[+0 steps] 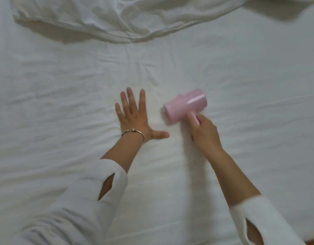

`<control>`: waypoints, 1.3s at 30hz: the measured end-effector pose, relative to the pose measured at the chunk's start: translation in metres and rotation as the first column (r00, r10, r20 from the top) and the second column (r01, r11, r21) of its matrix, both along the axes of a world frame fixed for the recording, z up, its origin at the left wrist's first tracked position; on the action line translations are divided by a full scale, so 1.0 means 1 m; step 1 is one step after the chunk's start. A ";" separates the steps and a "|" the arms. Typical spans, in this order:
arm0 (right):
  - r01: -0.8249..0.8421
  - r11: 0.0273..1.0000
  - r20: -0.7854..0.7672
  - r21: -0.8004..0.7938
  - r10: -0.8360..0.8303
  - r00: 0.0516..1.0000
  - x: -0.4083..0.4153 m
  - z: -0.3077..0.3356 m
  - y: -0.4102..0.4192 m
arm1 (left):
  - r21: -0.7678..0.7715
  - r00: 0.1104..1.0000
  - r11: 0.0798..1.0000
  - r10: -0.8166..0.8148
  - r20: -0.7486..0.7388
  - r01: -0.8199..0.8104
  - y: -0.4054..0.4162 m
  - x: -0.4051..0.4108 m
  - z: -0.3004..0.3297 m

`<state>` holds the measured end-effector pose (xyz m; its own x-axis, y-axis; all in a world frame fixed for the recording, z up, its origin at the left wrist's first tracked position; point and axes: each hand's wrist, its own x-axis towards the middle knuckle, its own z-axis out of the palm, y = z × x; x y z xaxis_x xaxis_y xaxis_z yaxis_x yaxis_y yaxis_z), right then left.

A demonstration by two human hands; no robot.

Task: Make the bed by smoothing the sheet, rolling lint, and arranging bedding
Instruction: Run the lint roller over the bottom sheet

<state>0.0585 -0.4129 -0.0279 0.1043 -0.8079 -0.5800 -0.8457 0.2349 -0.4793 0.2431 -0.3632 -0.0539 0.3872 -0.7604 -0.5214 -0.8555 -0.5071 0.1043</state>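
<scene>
A white fitted sheet (64, 96) covers the bed and shows many small creases. My left hand (135, 117) lies flat on it with the fingers spread, a thin bracelet at the wrist. To its right, my right hand (203, 131) grips the handle of a pink lint roller (185, 106). The roller's drum rests on the sheet and looks motion-blurred. About a hand's width of sheet separates the two hands.
A crumpled white duvet (128, 16) lies bunched across the top of the bed. Open sheet stretches to the left and right of my hands. A sliver of brown floor (313, 242) shows at the bottom right corner.
</scene>
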 end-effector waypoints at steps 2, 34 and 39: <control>0.038 0.999 -0.002 0.020 -0.038 0.999 -0.011 0.005 0.014 | 0.014 0.999 0.999 0.051 0.018 -0.051 0.000 -0.003 0.000; 0.424 0.902 0.076 0.082 -0.430 0.899 -0.137 0.045 0.073 | 0.045 0.915 0.928 -0.357 -0.186 0.371 0.006 -0.099 0.025; 0.220 0.975 0.023 -0.039 -0.219 0.975 -0.097 0.009 -0.024 | 0.098 0.982 0.984 -0.136 -0.131 0.149 0.002 -0.164 0.007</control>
